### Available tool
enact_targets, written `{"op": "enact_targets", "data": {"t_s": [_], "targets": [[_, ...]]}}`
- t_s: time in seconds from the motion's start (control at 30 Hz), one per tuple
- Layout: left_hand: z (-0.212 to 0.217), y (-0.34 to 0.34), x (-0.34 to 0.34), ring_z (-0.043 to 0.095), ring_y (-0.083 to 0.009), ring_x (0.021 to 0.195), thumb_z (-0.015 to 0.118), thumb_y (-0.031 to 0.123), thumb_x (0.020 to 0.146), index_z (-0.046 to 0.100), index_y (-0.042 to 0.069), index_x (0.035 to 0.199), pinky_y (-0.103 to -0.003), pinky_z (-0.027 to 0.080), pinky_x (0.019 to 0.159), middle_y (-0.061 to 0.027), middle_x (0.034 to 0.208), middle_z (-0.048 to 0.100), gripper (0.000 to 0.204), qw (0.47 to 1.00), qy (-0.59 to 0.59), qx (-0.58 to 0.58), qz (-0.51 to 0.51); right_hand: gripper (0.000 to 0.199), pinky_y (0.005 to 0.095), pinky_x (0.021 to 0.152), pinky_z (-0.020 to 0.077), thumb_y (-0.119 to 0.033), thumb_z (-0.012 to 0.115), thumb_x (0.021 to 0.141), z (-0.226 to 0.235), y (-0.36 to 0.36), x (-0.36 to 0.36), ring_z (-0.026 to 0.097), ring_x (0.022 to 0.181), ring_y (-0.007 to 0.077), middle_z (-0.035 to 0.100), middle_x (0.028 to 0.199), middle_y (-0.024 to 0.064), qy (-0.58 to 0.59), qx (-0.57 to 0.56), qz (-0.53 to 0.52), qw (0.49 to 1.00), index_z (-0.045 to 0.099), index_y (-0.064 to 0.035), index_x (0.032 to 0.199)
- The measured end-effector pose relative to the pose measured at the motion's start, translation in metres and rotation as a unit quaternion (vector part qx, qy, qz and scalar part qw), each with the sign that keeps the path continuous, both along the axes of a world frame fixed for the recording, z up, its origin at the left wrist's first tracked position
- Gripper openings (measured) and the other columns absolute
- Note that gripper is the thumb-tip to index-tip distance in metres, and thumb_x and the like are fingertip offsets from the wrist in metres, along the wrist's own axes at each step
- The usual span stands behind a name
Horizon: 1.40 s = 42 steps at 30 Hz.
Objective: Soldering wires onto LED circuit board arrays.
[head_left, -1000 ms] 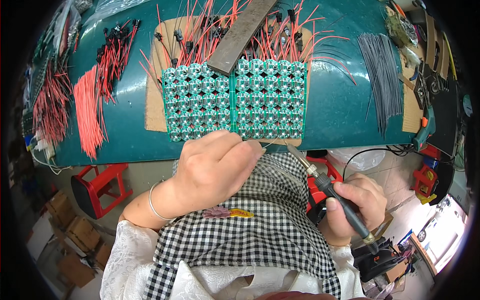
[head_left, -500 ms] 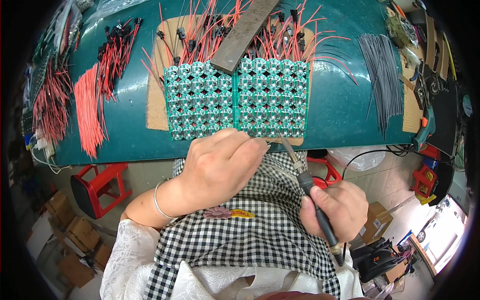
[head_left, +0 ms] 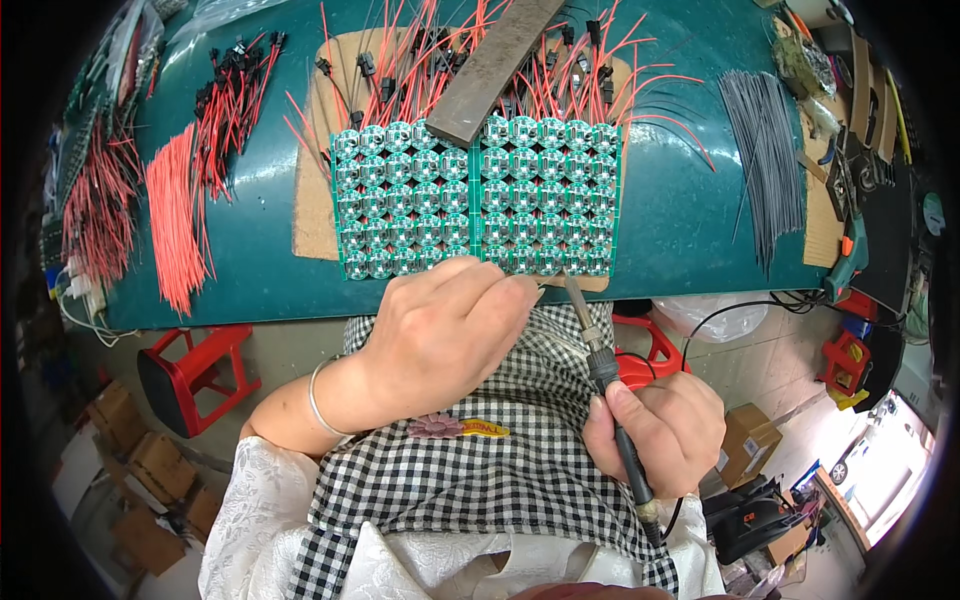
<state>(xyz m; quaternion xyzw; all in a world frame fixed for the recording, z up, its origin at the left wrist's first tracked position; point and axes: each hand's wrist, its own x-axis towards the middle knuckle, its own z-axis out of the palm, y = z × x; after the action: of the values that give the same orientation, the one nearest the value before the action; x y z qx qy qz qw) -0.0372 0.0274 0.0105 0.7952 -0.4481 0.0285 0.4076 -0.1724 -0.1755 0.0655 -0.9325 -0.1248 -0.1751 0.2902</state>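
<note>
My right hand [head_left: 665, 430] is wrapped round the dark handle of a soldering iron [head_left: 604, 366], whose metal tip points up at the front row of a green circuit board panel [head_left: 475, 200]. Rows of small round boards fill the panel. Closed in a pinch, my left hand [head_left: 450, 325] lies at the panel's front edge. Fine solder wire [head_left: 546, 284] seems to stick out from its fingertips toward the iron's tip, though the fingers hide most of it. A flat metal bar [head_left: 495, 70] rests across the panel's back edge, over red and black wires with plugs.
Beneath the panel is a cardboard sheet [head_left: 313, 215] on the green table [head_left: 680, 210]. Red wires [head_left: 172, 220] and plugged leads [head_left: 235, 110] lie left, dark wires [head_left: 762, 160] right. A hot glue gun [head_left: 848, 268] sits at the right edge. Red stools [head_left: 205, 375] stand below.
The soldering iron and my right hand have shifted slightly left and down, the tip staying close to the panel's front row. My left hand has barely moved.
</note>
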Motion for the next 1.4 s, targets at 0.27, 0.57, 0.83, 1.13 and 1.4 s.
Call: {"op": "enact_targets", "data": {"t_s": [0.27, 0.57, 0.83, 1.13, 1.4], "targets": [[0.003, -0.002, 0.001, 0.065, -0.0242, 0.063, 0.080, -0.006, 0.078, 0.072, 0.000, 0.095, -0.035, 0.052, 0.054, -0.0088, 0.077, 0.069, 0.020, 1.000, 0.012, -0.005, -0.002, 0.030, 0.0308, 0.048, 0.0450, 0.000, 0.087, 0.071, 0.004, 0.002, 0.003, 0.058, 0.055, 0.0170, 0.062, 0.072, 0.0022, 0.013, -0.014, -0.003, 1.000, 0.074, -0.0008, 0.098], [0.001, -0.002, 0.001, 0.067, -0.0250, 0.066, 0.081, -0.005, 0.078, 0.072, -0.001, 0.097, -0.035, 0.054, 0.057, -0.0085, 0.079, 0.070, 0.022, 0.999, 0.021, 0.030, -0.011, 0.030, 0.0308, 0.048, 0.0453, -0.001, 0.088, 0.071, 0.005, 0.001, 0.004, 0.059, 0.055, 0.0171, 0.062, 0.071, 0.0020, 0.018, -0.008, -0.001, 1.000, 0.075, -0.0011, 0.098], [0.011, 0.000, 0.004, 0.064, -0.0242, 0.062, 0.081, -0.008, 0.076, 0.071, 0.001, 0.092, -0.035, 0.050, 0.054, -0.0075, 0.076, 0.068, 0.021, 1.000, 0.023, -0.005, 0.006, 0.027, 0.0305, 0.044, 0.0432, -0.001, 0.087, 0.071, 0.005, -0.007, 0.007, 0.057, 0.050, 0.0171, 0.062, 0.066, 0.0032, -0.004, 0.033, 0.009, 0.999, 0.074, 0.0004, 0.094], [0.021, 0.001, 0.020, 0.062, -0.0234, 0.061, 0.080, -0.007, 0.076, 0.070, 0.002, 0.090, -0.034, 0.049, 0.054, -0.0075, 0.075, 0.065, 0.020, 0.999, 0.004, -0.041, 0.018, 0.024, 0.0302, 0.042, 0.0436, -0.002, 0.083, 0.073, 0.000, -0.031, 0.004, 0.056, 0.045, 0.0188, 0.060, 0.061, 0.0076, -0.071, 0.128, -0.027, 0.989, 0.070, 0.0035, 0.093], [0.014, -0.006, 0.019, 0.064, -0.0248, 0.063, 0.077, -0.001, 0.078, 0.068, 0.004, 0.094, -0.037, 0.052, 0.054, -0.0073, 0.075, 0.062, 0.019, 1.000, 0.001, 0.000, 0.025, 0.030, 0.0312, 0.047, 0.0482, -0.002, 0.088, 0.072, -0.005, -0.023, 0.019, 0.062, 0.050, 0.0218, 0.065, 0.065, 0.0085, -0.011, 0.109, -0.034, 0.993, 0.072, 0.0019, 0.097]]}}
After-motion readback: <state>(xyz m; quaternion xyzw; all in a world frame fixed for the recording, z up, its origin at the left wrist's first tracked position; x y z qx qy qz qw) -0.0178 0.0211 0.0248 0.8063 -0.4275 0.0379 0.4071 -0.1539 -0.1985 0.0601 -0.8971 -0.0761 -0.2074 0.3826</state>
